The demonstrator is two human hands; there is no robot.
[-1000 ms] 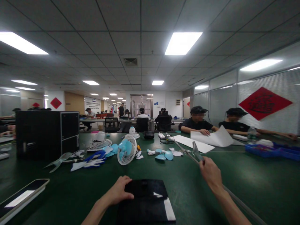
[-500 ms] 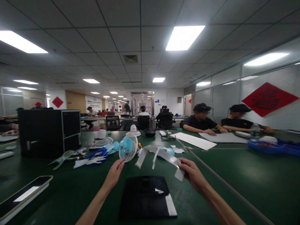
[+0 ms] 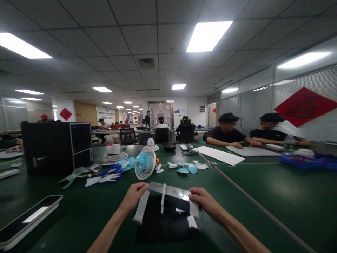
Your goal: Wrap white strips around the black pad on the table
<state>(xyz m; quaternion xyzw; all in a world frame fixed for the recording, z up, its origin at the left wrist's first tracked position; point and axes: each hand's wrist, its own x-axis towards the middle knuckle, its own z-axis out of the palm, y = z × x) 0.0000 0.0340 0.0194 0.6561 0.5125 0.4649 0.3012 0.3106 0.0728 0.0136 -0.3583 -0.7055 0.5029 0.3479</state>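
Note:
A clear plastic strip (image 3: 176,190) with folded-down whitish ends and a narrow white band across it is stretched between my two hands. My left hand (image 3: 133,196) pinches its left corner between thumb and fingers. At the other end, my right hand (image 3: 204,199) grips the strip with the fingers closed. Under the strip lies a glossy black flat panel (image 3: 168,230) on the green table, partly covered by it. What the panel is, I cannot tell.
A white-and-blue fan (image 3: 145,163) stands beyond my hands, near loose blue fan blades (image 3: 186,167) and gloves (image 3: 105,174). A black computer case (image 3: 47,147) is at left, a phone-like device (image 3: 31,218) nearer. A metal strip (image 3: 252,200) crosses the table. Two people sit at right.
My left hand has taken hold of the strip's left end, which hung loose before. Both hands have come closer together, and the strip is now over the black panel.

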